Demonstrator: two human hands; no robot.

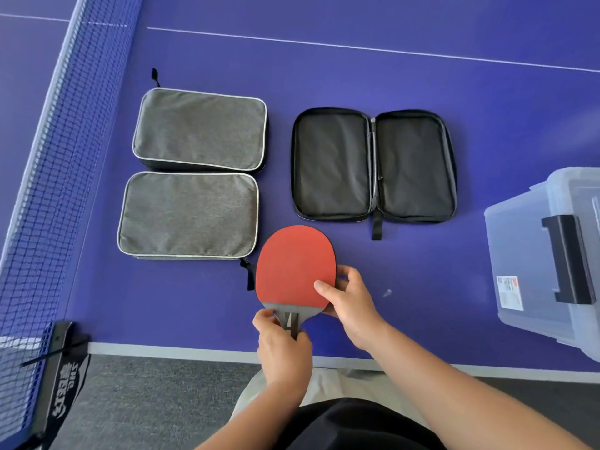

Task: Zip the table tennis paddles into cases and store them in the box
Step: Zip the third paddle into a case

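A red-faced paddle point(292, 264) is held just above the blue table near its front edge. My left hand point(282, 349) grips its short dark handle from below. My right hand point(347, 297) pinches the blade's right edge, thumb on the red rubber. Beyond the paddle an open case point(373, 165) lies flat with its black lining up and nothing inside. Two closed grey cases lie to the left, one farther point(199, 129) and one nearer point(188, 216), zipper pulls showing. A clear plastic box point(545, 254) with a black latch stands at the right edge.
The blue net point(48, 157) runs along the left side, with its black clamp post point(61, 368) at the table's corner. The table's white front edge point(194, 350) borders grey carpet below. A small pale scrap point(387, 292) lies right of my right hand.
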